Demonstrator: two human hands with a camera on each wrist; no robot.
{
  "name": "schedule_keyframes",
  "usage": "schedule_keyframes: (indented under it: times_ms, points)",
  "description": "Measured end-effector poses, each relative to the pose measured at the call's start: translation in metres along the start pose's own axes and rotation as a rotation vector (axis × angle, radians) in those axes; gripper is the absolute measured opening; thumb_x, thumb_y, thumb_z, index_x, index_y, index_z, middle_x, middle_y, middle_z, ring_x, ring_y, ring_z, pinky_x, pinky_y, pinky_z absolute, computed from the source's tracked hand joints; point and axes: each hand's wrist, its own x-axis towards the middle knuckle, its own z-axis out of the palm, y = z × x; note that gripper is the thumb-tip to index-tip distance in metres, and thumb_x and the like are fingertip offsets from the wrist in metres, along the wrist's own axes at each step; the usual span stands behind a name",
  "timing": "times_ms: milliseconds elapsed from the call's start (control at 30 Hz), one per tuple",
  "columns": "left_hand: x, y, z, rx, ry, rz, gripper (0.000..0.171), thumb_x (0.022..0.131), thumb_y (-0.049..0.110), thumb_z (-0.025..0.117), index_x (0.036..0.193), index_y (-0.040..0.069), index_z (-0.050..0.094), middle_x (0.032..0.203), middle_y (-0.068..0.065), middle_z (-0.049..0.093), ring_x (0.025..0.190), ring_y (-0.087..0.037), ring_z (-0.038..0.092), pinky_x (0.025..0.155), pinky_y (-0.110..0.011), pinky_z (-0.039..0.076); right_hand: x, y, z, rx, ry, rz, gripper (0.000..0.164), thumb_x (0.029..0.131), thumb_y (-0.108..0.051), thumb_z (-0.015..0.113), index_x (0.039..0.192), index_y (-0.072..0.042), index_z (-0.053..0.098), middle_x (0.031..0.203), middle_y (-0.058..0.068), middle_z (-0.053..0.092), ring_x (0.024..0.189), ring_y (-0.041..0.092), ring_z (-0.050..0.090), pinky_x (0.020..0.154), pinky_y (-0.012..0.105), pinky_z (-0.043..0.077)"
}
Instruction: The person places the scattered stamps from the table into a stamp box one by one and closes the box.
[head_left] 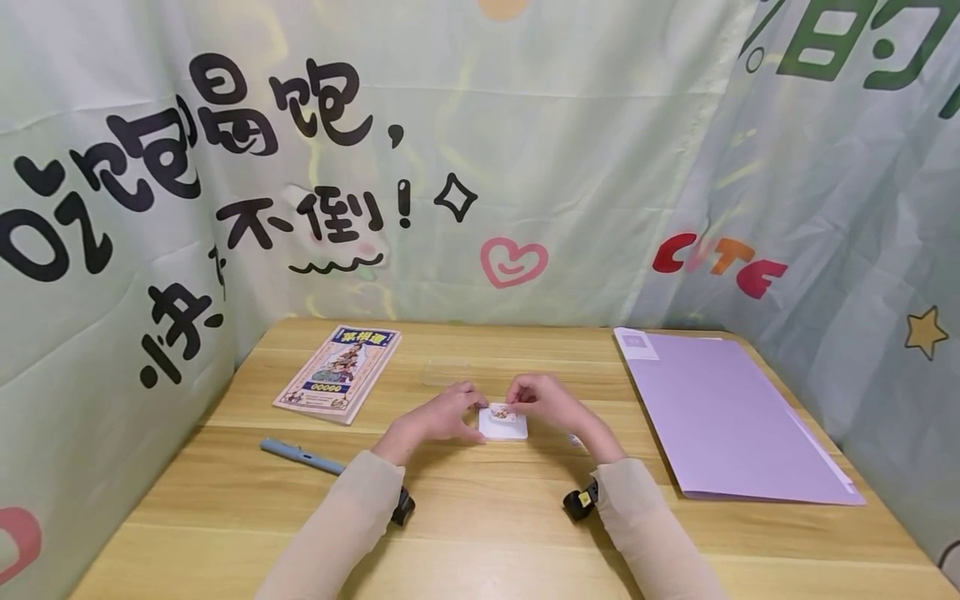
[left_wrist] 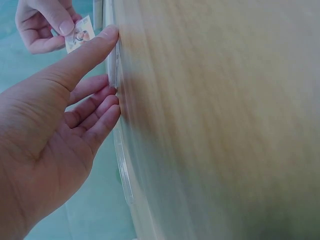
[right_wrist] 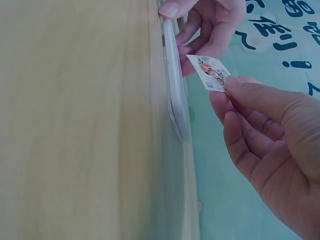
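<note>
A small postage stamp [head_left: 502, 412] with a toothed edge and a coloured picture is pinched between thumb and fingers of my right hand [head_left: 551, 402]. In the right wrist view the stamp [right_wrist: 209, 72] is tilted, its picture side showing. It hovers over a white flat pad [head_left: 504, 431] with rounded corners that lies on the table. My left hand [head_left: 444, 414] holds the pad at its left side, thumb near the front corner and fingers near the back corner. In the left wrist view the pad [left_wrist: 113, 62] shows edge-on between thumb and fingers.
A blue pen [head_left: 300, 455] lies left of the left forearm, with an illustrated booklet [head_left: 337, 375] behind it. On the right is a large purple folder [head_left: 738, 417]. A clear flat plastic piece [head_left: 446, 372] lies behind the hands. Printed curtains [head_left: 450, 250] border the table [head_left: 480, 533].
</note>
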Motion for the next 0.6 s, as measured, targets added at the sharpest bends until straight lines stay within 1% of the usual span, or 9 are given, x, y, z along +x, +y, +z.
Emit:
schedule_keyframes:
  times_ms: [267, 533, 600]
  points:
    - [0.0005, -0.0003, 0.0, 0.005, 0.002, 0.008, 0.056, 0.08, 0.03, 0.081, 0.124, 0.002, 0.061, 0.115, -0.007, 0.054, 0.102, -0.018, 0.05, 0.095, -0.036, 0.047, 0.0041, -0.0027, 0.005, -0.008, -0.032, 0.005, 0.005, 0.089, -0.006, 0.068, 0.09, -0.002, 0.065, 0.088, 0.008, 0.07, 0.08, 0.007, 0.061, 0.074, 0.02, 0.052]
    - [0.0006, -0.0002, -0.0004, 0.0, 0.002, 0.007, 0.054, 0.08, 0.029, 0.081, 0.122, 0.002, 0.062, 0.112, -0.007, 0.054, 0.1, -0.017, 0.05, 0.093, -0.036, 0.047, 0.0063, 0.0017, 0.0088, -0.052, -0.03, -0.018, 0.005, 0.09, -0.006, 0.068, 0.088, -0.002, 0.065, 0.086, 0.006, 0.069, 0.078, 0.006, 0.059, 0.072, 0.019, 0.051]
    - [0.0004, 0.0001, -0.0008, -0.003, 0.002, 0.005, 0.054, 0.08, 0.029, 0.081, 0.123, 0.002, 0.062, 0.112, -0.007, 0.054, 0.1, -0.017, 0.051, 0.093, -0.036, 0.047, 0.0069, 0.0033, 0.0099, -0.069, -0.03, -0.022, 0.003, 0.089, -0.005, 0.068, 0.087, -0.004, 0.066, 0.085, 0.005, 0.069, 0.077, 0.006, 0.059, 0.071, 0.019, 0.051]
